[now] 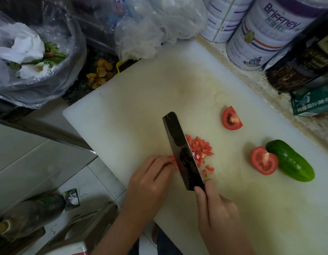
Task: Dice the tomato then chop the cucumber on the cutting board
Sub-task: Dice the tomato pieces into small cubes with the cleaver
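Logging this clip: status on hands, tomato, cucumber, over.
Right hand grips cleaver, left hand pinches tomato piece at the blade. Diced pile beside blade; tomato wedge, tomato half, cucumber uncut on cutting board. Nothing blocks the blade.

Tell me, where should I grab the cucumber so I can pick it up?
Grab the cucumber around its middle, coming down from above with your grip across its width. It lies flat and slanted on the cutting board, so its long sides are easy to pinch. Keep toward the near end, because a tomato piece sits against the far end.
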Demonstrator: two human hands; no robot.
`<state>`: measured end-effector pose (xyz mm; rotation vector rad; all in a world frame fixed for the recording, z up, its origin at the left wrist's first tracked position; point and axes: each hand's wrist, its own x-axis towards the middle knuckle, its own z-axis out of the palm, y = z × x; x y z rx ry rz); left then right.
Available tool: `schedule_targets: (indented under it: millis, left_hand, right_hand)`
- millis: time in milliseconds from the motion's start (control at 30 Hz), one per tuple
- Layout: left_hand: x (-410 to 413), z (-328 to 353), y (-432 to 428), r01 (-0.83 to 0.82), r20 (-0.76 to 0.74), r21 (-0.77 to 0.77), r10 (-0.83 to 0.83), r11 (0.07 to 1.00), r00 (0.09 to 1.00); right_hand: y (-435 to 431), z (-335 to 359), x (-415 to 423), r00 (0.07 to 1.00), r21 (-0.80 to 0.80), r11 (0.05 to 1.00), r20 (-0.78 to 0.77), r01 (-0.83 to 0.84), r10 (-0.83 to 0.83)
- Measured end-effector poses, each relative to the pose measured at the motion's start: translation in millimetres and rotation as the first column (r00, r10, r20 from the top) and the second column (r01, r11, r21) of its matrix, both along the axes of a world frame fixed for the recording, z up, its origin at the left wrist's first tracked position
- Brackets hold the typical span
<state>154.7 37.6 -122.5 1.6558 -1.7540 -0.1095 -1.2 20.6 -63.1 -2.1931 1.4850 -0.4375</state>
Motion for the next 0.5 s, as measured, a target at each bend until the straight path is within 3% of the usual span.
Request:
schedule_targets:
  millis: [233, 500]
  left_hand:
    - [-0.2, -3.0, -0.9, 0.031, -0.048, 0.035, -0.029, 0.999, 0.998]
    - [0.6, -5.4, -0.4, 0.040, -0.102, 0.058, -0.033, 0.998, 0.994]
  right_hand:
    - [2.9, 1.1, 7.3, 0.998, -0.030, 0.999, -0.054, 0.013, -0.015]
    - [9.9, -8.2, 19.0, 0.953, -0.115, 0.993, -0.299, 0.008, -0.042]
